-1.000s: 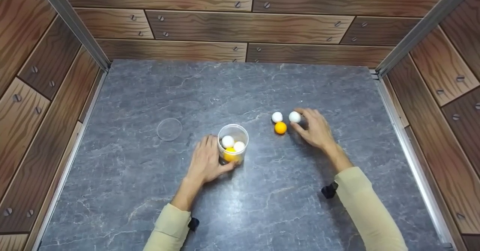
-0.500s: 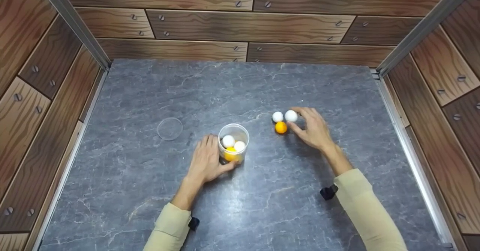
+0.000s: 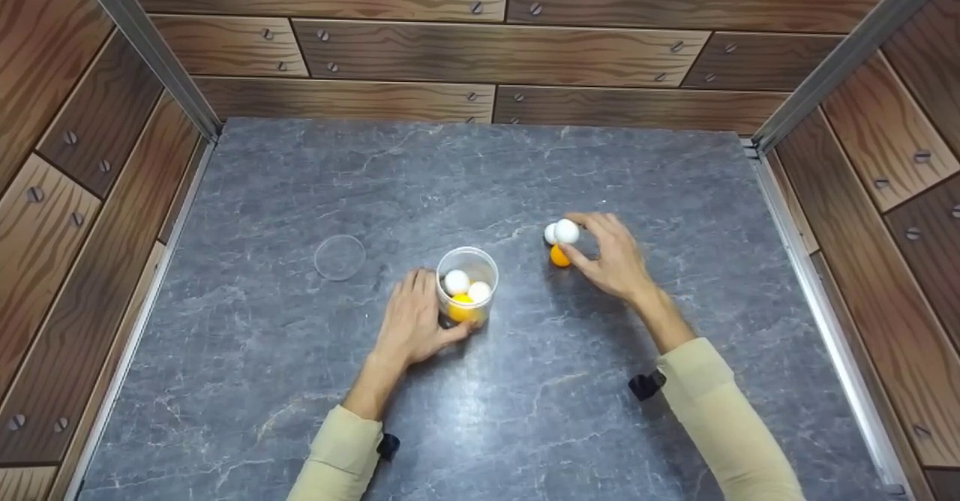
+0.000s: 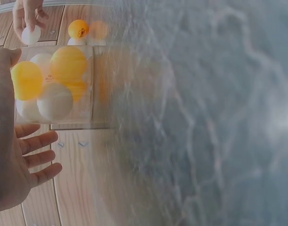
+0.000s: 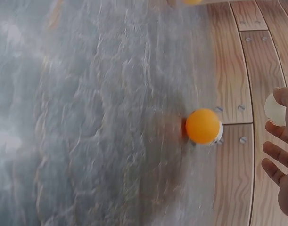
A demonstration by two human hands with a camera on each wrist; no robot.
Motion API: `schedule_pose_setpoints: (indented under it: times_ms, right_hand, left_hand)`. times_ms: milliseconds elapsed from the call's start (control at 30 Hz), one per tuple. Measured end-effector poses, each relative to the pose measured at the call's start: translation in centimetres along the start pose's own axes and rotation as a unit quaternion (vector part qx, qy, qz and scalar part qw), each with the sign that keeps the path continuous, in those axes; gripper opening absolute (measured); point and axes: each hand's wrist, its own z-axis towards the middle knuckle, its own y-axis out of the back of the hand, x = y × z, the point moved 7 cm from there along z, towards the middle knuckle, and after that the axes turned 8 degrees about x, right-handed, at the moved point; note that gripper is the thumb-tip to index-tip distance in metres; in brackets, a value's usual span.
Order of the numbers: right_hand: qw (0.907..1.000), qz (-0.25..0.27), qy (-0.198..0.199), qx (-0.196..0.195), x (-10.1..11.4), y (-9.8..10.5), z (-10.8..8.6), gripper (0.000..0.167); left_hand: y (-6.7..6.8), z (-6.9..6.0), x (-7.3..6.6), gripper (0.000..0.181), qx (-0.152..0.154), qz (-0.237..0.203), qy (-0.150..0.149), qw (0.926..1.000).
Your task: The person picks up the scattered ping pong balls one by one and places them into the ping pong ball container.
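Note:
A clear plastic cup (image 3: pixel 487 268) stands upright on the table with several white and orange ping-pong balls inside. My left hand (image 3: pixel 411 317) holds it from the left, thumb on the near side and fingers along the far left. Between thumb and fingertips my right hand (image 3: pixel 611 261) pinches a white ping-pong ball (image 3: pixel 567 232), raised off the table. Below that ball are an orange ping-pong ball (image 3: pixel 559 256) and another white ping-pong ball (image 3: pixel 551 234), both partly covered from above. In the right wrist view the orange ball hides most of the second white one.
A clear round lid (image 3: pixel 340 258) lies flat on the grey marbled table (image 3: pixel 420 178), left of the cup. Wood-patterned walls (image 3: pixel 495 55) with metal corner rails enclose the table at the back and both sides.
My right hand has carried the white ping-pong ball leftward, from beside the two loose balls to above them. The left hand and the cup have stayed in place.

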Motion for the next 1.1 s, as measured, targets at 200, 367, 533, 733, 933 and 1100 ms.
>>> schedule_pose_setpoints:
  times_ms: [200,367,533,733,933,1100]
  right_hand:
    - [0.9997,0.009,0.021,0.007,1.7,-0.3,0.4,0.047]
    - [0.9992,-0.001,0.04,0.003,3.0,-0.6,0.5,0.048]
    - [0.9983,-0.003,0.057,0.005,4.2,-1.0,0.8,0.048]
    - [0.9973,0.016,0.071,0.01,5.4,-1.0,0.9,0.047]
    - [0.996,0.014,0.087,0.014,6.6,-1.0,0.9,0.044]
    - [0.9949,0.007,0.099,0.015,7.7,-1.0,1.0,0.046]
  left_hand:
    - [0.0,0.0,0.0,0.092,-0.002,-0.005,0.0,1.0]
    - [0.1,0.0,0.1,0.091,-0.003,-0.011,0.001,0.9999]
    - [0.2,-0.2,0.2,0.091,-0.006,-0.009,0.004,0.9999]
    - [0.1,-0.2,0.2,0.093,-0.005,-0.01,0.004,0.9999]
    - [0.0,0.0,0.1,0.091,-0.002,-0.011,0.008,0.9999]
    - [-0.2,0.1,0.2,0.091,-0.003,-0.015,0.006,0.9999]
